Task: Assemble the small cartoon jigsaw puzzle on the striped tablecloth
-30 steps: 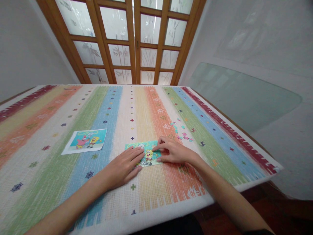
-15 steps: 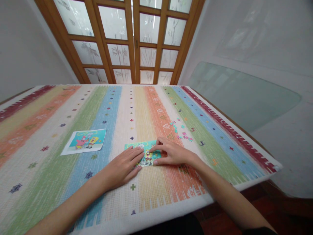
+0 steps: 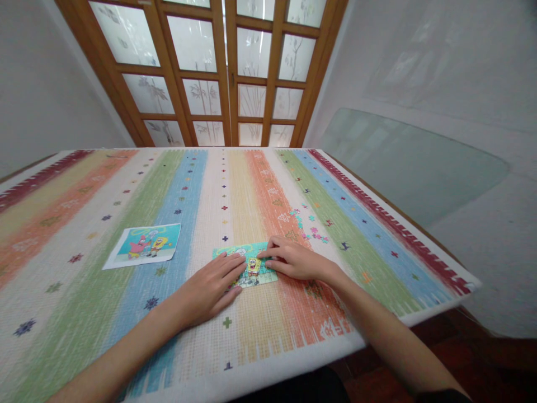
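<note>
A partly visible jigsaw puzzle (image 3: 254, 268) lies flat on the table, showing a yellow cartoon figure on a turquoise ground. My left hand (image 3: 216, 282) rests flat on its left part, fingers stretched out, and hides that side. On the upper right part is my right hand (image 3: 289, 257), with bent fingers and the thumb drawn in close to them. Whatever sits between those fingertips is hidden. Off to the left lies a printed picture sheet (image 3: 145, 244) with cartoon figures. Loose jigsaw pieces (image 3: 314, 232), pink and turquoise, are scattered beyond my right hand.
A striped, patterned cloth (image 3: 176, 347) covers the table, and its front edge runs close to my body. Wooden doors with glass panes (image 3: 230, 84) stand beyond the far edge. A pale glass panel (image 3: 411, 162) is by the right wall.
My right thumb has moved up from the puzzle's lower edge toward the other fingers, baring more of the yellow figure and right corner. My left hand stays in place.
</note>
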The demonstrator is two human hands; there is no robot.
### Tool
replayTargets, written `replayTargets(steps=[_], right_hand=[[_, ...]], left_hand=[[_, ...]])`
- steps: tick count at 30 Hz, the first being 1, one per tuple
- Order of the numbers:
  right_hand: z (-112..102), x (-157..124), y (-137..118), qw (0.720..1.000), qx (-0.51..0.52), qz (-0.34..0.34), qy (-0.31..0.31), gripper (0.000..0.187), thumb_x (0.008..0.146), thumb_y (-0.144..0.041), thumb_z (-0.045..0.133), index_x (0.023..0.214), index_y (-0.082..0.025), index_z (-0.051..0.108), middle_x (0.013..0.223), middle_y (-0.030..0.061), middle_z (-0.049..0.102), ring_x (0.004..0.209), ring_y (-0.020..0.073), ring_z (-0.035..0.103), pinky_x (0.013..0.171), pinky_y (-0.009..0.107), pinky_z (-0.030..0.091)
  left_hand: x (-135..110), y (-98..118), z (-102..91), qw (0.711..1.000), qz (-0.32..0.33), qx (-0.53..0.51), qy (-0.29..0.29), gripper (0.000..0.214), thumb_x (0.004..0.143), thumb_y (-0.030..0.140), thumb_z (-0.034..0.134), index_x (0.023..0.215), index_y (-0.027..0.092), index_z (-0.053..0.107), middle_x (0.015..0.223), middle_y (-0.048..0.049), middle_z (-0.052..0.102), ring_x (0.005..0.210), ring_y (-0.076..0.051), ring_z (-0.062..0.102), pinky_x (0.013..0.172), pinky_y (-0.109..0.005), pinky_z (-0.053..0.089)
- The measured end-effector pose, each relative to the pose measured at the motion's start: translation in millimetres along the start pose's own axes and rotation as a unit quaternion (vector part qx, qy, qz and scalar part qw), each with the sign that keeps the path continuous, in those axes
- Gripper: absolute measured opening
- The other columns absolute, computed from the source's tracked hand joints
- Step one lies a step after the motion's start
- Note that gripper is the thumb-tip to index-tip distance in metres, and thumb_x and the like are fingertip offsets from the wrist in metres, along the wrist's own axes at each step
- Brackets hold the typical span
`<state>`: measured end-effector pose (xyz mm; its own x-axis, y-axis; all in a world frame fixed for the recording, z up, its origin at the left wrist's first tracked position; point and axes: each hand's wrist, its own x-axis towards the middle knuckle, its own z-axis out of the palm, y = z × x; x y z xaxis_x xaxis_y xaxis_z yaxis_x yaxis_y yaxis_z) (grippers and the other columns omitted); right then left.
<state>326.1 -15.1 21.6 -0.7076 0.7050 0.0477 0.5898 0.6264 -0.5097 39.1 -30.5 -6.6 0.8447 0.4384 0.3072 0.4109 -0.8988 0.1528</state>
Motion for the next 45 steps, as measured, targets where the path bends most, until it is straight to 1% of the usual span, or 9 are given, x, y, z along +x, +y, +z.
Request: replayTargets(steps=[9, 14, 19, 23, 26, 31, 35, 38, 45], right_hand=[[-2.8, 2.3, 0.5, 0.999, -0.035, 0.001, 0.005, 0.027, 0.1, -0.021, 0.054, 0.121, -0.019, 0.071, 0.1, 0.0086, 0.061, 0.092, 0.0191, 0.058, 0.084, 0.032, 0.048], [-14.1, -1.5, 11.1, 0.997, -0.063, 0.016, 0.044, 0.025, 0.1, -0.017, 0.05, 0.109, -0.016, 0.073, 0.099, 0.0104, 0.071, 0.092, 0.0201, 0.063, 0.084, 0.033, 0.048], [-33.6, -13.8, 39.2, 0.977, -0.086, 0.112, 0.159, 0.023, 0.095, -0.018, 0.053, 0.099, -0.019, 0.075, 0.097, 0.0089, 0.076, 0.088, 0.0209, 0.067, 0.082, 0.033, 0.049], [-47.7, -27.6, 62.5, 0.934, -0.127, 0.215, 0.254, 0.03, 0.09, -0.015, 0.048, 0.099, -0.018, 0.077, 0.093, 0.0088, 0.078, 0.081, 0.0209, 0.069, 0.081, 0.032, 0.05], [-54.7, -37.0, 76.6, 0.901, -0.16, 0.279, 0.292, 0.032, 0.088, -0.015, 0.047, 0.097, -0.018, 0.077, 0.097, 0.0085, 0.078, 0.087, 0.0223, 0.07, 0.083, 0.032, 0.05], [-55.5, -44.9, 93.2, 0.876, -0.2, 0.337, 0.282, 0.032, 0.085, -0.011, 0.048, 0.097, -0.018, 0.077, 0.102, 0.0102, 0.077, 0.096, 0.0242, 0.069, 0.085, 0.032, 0.049], [-48.9, -44.0, 100.2, 0.878, -0.209, 0.35, 0.249, 0.03, 0.084, -0.014, 0.053, 0.104, -0.015, 0.075, 0.092, 0.0097, 0.075, 0.086, 0.0228, 0.068, 0.078, 0.03, 0.048], [-42.9, -42.2, 104.0, 0.883, -0.211, 0.351, 0.231, 0.025, 0.085, -0.018, 0.057, 0.103, -0.017, 0.074, 0.088, 0.0086, 0.074, 0.083, 0.0212, 0.066, 0.075, 0.028, 0.046], [-36.7, -40.4, 111.5, 0.882, -0.198, 0.357, 0.234, 0.023, 0.085, -0.019, 0.058, 0.105, -0.017, 0.07, 0.083, 0.0078, 0.072, 0.08, 0.0208, 0.064, 0.073, 0.027, 0.044]], left_hand=[[-0.9, 0.4, 0.9, 1.0, -0.001, -0.004, 0.005, 0.041, 0.106, 0.031, 0.042, 0.144, 0.015, 0.047, 0.144, -0.0146, 0.056, 0.135, -0.027, 0.052, 0.115, -0.053, 0.043], [-1.6, 0.2, 0.2, 1.0, -0.008, -0.008, -0.004, 0.042, 0.106, 0.031, 0.043, 0.146, 0.017, 0.045, 0.146, -0.0129, 0.055, 0.137, -0.027, 0.051, 0.116, -0.051, 0.042], [-2.8, -0.4, 0.5, 1.0, -0.009, -0.009, -0.012, 0.044, 0.106, 0.03, 0.043, 0.148, 0.018, 0.043, 0.15, -0.0132, 0.051, 0.14, -0.028, 0.048, 0.117, -0.051, 0.041], [-3.1, -1.0, 1.2, 1.0, -0.006, -0.011, -0.007, 0.043, 0.106, 0.03, 0.043, 0.148, 0.017, 0.043, 0.149, -0.0137, 0.052, 0.139, -0.028, 0.049, 0.117, -0.053, 0.041], [-2.3, -0.6, 0.6, 1.0, -0.005, -0.015, -0.003, 0.043, 0.106, 0.03, 0.043, 0.147, 0.017, 0.044, 0.147, -0.0132, 0.054, 0.138, -0.027, 0.049, 0.117, -0.052, 0.04], [-1.0, 0.2, -1.6, 1.0, -0.002, -0.007, -0.01, 0.042, 0.106, 0.029, 0.042, 0.146, 0.016, 0.044, 0.146, -0.0138, 0.055, 0.137, -0.027, 0.051, 0.116, -0.052, 0.042], [-1.5, -0.5, -0.6, 1.0, -0.002, -0.002, -0.013, 0.042, 0.106, 0.029, 0.041, 0.146, 0.015, 0.044, 0.145, -0.0142, 0.055, 0.136, -0.028, 0.051, 0.115, -0.053, 0.043], [-2.6, -1.3, 1.4, 1.0, -0.003, -0.006, -0.008, 0.043, 0.106, 0.029, 0.042, 0.147, 0.017, 0.043, 0.147, -0.0137, 0.054, 0.137, -0.028, 0.05, 0.117, -0.052, 0.041], [-3.3, -1.5, 2.0, 1.0, -0.006, -0.016, -0.007, 0.045, 0.106, 0.03, 0.043, 0.149, 0.017, 0.042, 0.149, -0.0138, 0.052, 0.139, -0.028, 0.048, 0.117, -0.053, 0.039]])
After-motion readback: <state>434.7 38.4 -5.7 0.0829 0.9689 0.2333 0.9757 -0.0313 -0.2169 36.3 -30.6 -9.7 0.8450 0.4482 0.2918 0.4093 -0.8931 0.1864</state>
